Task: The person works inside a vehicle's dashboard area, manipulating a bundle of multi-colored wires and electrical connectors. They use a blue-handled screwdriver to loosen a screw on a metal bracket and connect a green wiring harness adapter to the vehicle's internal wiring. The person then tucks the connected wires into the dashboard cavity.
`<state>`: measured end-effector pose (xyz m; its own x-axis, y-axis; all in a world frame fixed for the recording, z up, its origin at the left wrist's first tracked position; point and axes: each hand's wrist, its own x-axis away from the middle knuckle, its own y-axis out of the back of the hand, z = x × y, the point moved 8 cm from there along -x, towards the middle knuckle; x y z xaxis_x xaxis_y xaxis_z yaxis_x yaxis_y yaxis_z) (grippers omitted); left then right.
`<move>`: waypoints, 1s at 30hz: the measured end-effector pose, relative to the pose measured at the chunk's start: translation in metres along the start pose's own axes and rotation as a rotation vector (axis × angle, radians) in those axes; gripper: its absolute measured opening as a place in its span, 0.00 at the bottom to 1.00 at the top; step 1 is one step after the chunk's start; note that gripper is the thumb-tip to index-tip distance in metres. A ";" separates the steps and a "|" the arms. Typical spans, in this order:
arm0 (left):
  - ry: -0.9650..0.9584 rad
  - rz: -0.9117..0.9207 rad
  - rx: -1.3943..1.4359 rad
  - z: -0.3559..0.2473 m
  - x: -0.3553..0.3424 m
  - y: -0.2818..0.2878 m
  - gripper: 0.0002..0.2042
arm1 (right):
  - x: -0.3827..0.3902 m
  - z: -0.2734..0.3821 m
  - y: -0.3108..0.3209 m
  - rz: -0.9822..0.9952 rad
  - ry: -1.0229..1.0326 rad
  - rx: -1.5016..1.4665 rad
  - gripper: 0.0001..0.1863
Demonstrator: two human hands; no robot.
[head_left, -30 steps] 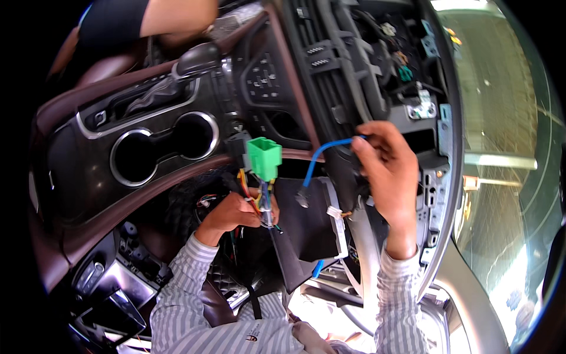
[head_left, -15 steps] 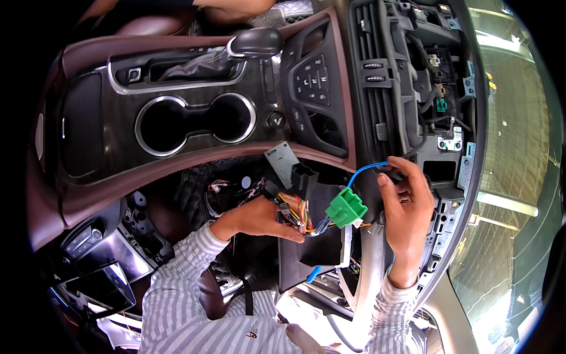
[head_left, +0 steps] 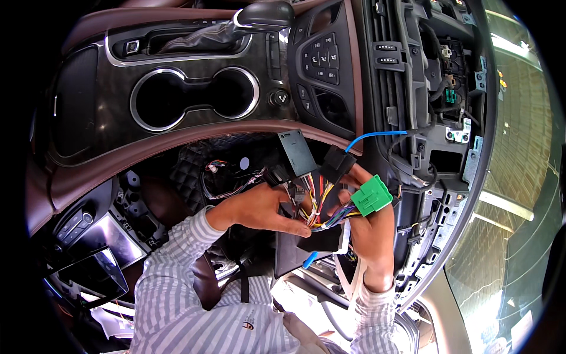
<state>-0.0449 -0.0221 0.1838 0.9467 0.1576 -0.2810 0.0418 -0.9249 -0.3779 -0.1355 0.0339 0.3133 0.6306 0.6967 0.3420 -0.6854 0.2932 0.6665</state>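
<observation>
My left hand [head_left: 259,207] is closed around a wiring harness [head_left: 318,207] of yellow, red, white and dark wires, thumb stretched along it. Small black plugs [head_left: 276,175] and a flat dark module [head_left: 298,152] rise beside its fingers. My right hand [head_left: 374,233] reaches in from the right, its fingers bent at a black connector [head_left: 338,164] on the same bundle; they are partly hidden behind it. A green connector [head_left: 372,196] hangs on its wires in front of that hand. Above, a thin blue strip [head_left: 377,134] runs from the black connector toward the dashboard.
The centre console [head_left: 194,127] with cup holders and gear lever lies at the far side. At right is the opened dashboard [head_left: 439,88], below the windshield. A removed screen panel [head_left: 88,277] rests at lower left. A white-edged dark panel [head_left: 292,256] sits beneath my hands.
My right hand has left the blue strip's end and moved left to the black connector. The black and green connectors have shifted right, and the module now stands apart from the black connector.
</observation>
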 end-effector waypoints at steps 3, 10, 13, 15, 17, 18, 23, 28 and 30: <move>-0.012 0.011 -0.002 0.000 0.005 -0.002 0.18 | -0.019 -0.016 -0.013 0.099 -0.072 -0.214 0.23; -0.088 -0.182 0.277 0.003 0.008 0.009 0.20 | -0.045 -0.034 -0.020 0.101 -0.216 -0.290 0.16; -0.075 -0.174 0.159 0.000 0.006 0.010 0.19 | -0.044 -0.029 -0.017 0.074 -0.308 -0.367 0.11; -0.118 -0.221 0.134 -0.008 0.007 0.014 0.15 | -0.044 -0.027 -0.020 0.162 -0.287 -0.454 0.10; -0.131 -0.262 0.127 -0.002 0.012 0.015 0.13 | -0.043 -0.014 -0.019 0.140 -0.219 -0.633 0.11; -0.140 -0.285 0.123 0.001 0.015 0.017 0.12 | -0.042 -0.007 -0.018 0.132 -0.183 -0.719 0.11; -0.259 -0.120 0.005 -0.024 0.002 0.008 0.12 | -0.034 0.008 -0.010 0.133 -0.080 -0.765 0.19; -0.299 -0.125 -0.134 -0.037 0.002 0.008 0.13 | -0.033 0.013 -0.018 0.104 -0.119 -0.837 0.20; -0.301 -0.141 -0.169 -0.035 0.005 0.010 0.12 | -0.030 0.015 -0.019 0.056 -0.123 -0.815 0.20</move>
<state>-0.0289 -0.0426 0.2095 0.7927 0.3589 -0.4929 0.2409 -0.9270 -0.2875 -0.1362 -0.0024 0.2999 0.5909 0.6615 0.4618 -0.7360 0.6764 -0.0272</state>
